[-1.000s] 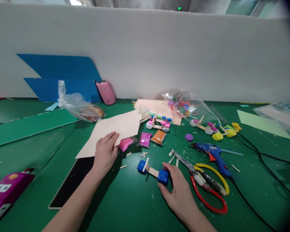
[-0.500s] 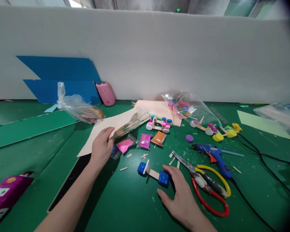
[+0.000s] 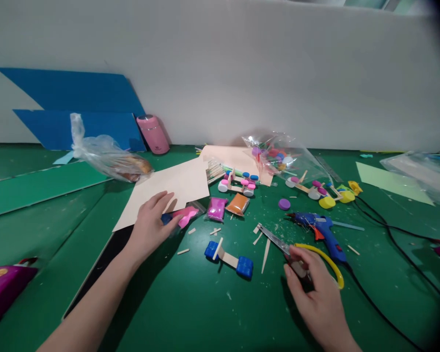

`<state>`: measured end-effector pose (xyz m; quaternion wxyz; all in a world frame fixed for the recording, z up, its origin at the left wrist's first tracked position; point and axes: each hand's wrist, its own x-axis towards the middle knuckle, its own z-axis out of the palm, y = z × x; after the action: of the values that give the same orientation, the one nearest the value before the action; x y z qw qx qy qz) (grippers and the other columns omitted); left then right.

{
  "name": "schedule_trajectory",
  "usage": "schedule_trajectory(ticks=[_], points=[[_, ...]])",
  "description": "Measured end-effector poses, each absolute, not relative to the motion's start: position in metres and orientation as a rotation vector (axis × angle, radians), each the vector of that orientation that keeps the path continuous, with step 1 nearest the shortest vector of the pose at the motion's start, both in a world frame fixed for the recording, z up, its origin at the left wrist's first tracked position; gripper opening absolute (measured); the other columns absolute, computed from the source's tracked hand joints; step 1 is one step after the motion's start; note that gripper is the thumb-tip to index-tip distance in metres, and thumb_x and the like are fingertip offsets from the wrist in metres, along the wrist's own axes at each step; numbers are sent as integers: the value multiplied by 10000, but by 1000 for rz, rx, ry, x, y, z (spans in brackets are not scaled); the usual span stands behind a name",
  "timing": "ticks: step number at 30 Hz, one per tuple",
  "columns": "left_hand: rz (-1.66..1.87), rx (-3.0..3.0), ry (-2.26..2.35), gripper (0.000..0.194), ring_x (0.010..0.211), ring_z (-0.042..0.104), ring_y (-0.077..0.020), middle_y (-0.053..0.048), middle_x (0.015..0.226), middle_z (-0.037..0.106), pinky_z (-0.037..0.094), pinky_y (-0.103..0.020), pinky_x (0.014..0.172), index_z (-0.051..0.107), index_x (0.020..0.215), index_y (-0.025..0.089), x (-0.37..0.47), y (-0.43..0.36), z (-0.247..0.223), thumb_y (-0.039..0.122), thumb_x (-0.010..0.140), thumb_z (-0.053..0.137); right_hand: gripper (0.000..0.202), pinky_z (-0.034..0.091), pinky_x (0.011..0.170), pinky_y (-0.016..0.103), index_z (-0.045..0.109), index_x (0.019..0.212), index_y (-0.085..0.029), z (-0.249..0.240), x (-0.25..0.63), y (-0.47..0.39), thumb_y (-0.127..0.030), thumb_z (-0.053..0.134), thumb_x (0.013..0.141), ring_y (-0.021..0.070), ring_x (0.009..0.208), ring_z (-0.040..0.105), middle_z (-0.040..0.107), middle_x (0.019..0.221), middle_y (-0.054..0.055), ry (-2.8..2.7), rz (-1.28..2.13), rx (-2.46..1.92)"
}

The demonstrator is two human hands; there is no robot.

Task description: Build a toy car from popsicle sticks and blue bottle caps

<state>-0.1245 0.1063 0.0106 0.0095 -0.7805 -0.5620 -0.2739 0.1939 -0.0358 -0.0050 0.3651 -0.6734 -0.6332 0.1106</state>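
My left hand (image 3: 152, 222), fingers apart, hovers at the front edge of a cream sheet of paper (image 3: 176, 178), beside a pink clay packet (image 3: 186, 215). Whether it touches either I cannot tell. My right hand (image 3: 315, 291) closes around the handle area of the scissors (image 3: 275, 238), whose blades point to the far left. Their yellow handle loop (image 3: 332, 266) shows behind the fingers; the red loop is hidden. Between the hands lies a small blue-wheeled piece (image 3: 229, 259) built on a wooden stick, untouched.
A blue glue gun (image 3: 322, 230) with its black cord lies right of the scissors. Purple (image 3: 216, 209) and orange (image 3: 238, 204) clay packets, several wood scraps and small wheeled models (image 3: 237, 185) are farther back. A pink bottle (image 3: 154, 134) stands by the white partition.
My right hand has moved right from beside the blue-wheeled piece and taken hold of the scissors. The paper now covers much of the stick bundle; my left hand's fingers have spread.
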Motion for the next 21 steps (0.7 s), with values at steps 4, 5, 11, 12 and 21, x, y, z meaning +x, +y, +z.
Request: schedule_trajectory(ticks=[4,5,11,12,21], points=[[-1011,-2320,-1757,333,1063,492,-252,-109,1128,511,395,-398,915,520,1071,183,-113,71,15,286,755,539,297,439,812,429,498,1060,-196,-12,218,-34,-280,502,775,259,964,513,537,1032,100,-1691,157,-1838],[-1036,-2334,-1773,304,1032,509,-241,-97,1095,524,412,-387,897,528,1056,190,-108,61,15,265,762,530,306,432,820,438,501,1061,-193,-14,223,-34,-279,505,767,264,973,507,532,1039,102,-1724,146,-1861],[-820,-2862,-1682,385,1071,487,-232,-94,1152,506,435,-355,884,468,1155,207,-82,27,4,229,773,507,391,416,865,438,482,1094,-199,-20,237,-39,-190,495,703,258,1025,491,497,1111,99,-1880,230,-1878],[-767,-2922,-1666,403,1082,480,-236,-96,1166,504,432,-363,889,455,1173,212,-79,26,3,230,774,505,415,415,869,439,482,1097,-202,-19,238,-39,-171,494,684,259,1029,492,499,1113,96,-1907,242,-1875],[-644,-3094,-1701,340,1026,528,-227,-104,1116,564,453,-365,865,500,1134,201,-64,35,-1,199,797,460,446,429,869,433,482,1094,-205,-22,239,-39,-137,487,653,249,1023,516,514,1107,91,-1872,265,-1831]])
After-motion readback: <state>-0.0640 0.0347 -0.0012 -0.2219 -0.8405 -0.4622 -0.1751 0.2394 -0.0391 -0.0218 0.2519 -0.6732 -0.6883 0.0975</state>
